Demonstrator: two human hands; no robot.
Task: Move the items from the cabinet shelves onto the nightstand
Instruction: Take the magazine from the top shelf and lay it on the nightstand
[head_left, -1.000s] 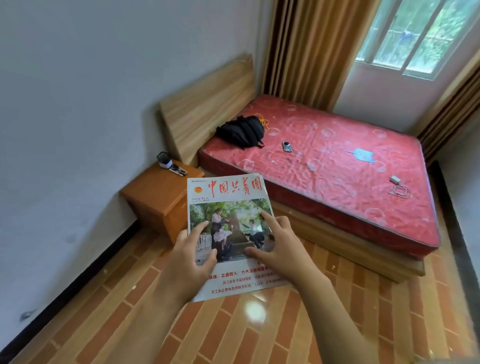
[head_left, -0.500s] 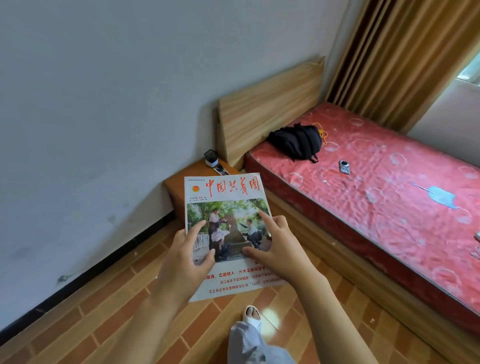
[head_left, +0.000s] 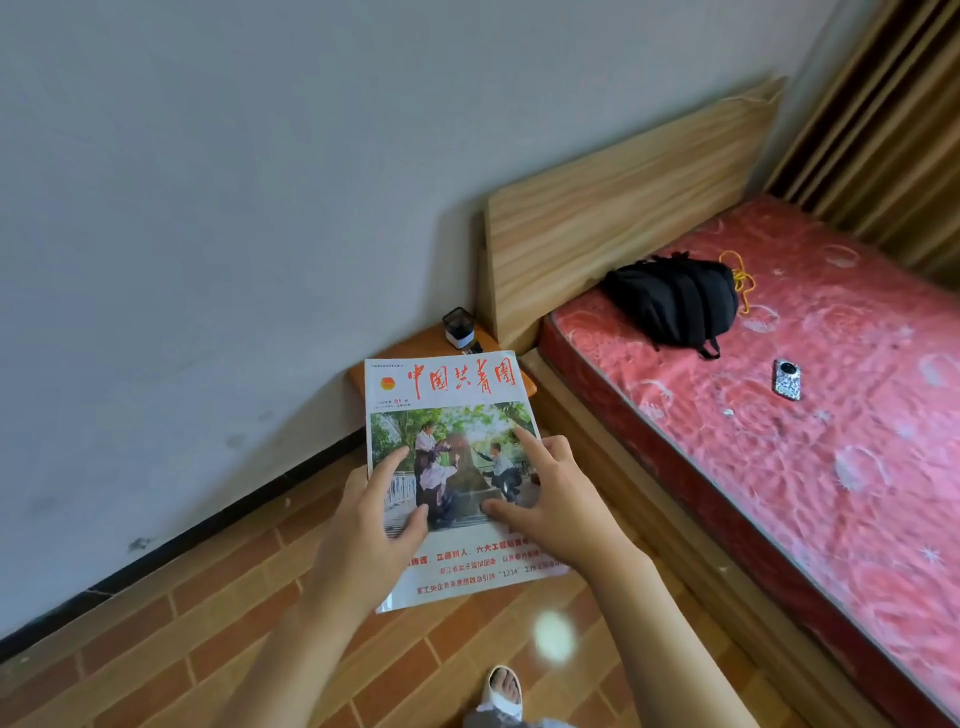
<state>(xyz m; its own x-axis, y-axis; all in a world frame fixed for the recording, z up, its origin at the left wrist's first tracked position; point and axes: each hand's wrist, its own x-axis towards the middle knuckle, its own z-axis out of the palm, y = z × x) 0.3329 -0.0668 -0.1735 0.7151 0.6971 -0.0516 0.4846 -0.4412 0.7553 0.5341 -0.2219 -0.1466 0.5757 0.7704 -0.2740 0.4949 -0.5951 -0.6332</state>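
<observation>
I hold a magazine (head_left: 447, 400) with red Chinese title characters and a photo cover flat in front of me, above the floor. My left hand (head_left: 371, 525) grips its left edge, thumb and forefinger on the cover. My right hand (head_left: 550, 499) grips its right side the same way. Beyond the magazine stands the orange wooden nightstand (head_left: 415, 345), mostly hidden by the magazine. A small black and white box (head_left: 458, 326) and a dark flat object sit on its far corner. No cabinet is in view.
A bed with a red patterned mattress (head_left: 810, 441) and wooden headboard (head_left: 613, 213) stands right of the nightstand. A black backpack (head_left: 675, 299) and a small device (head_left: 787, 379) lie on the mattress. The grey wall (head_left: 234, 208) runs along the left. My sandalled foot (head_left: 501, 693) is on the brick-pattern floor.
I have walked closer to the nightstand and turned left, so the window has left the view. Both hands keep the same hold on the magazine.
</observation>
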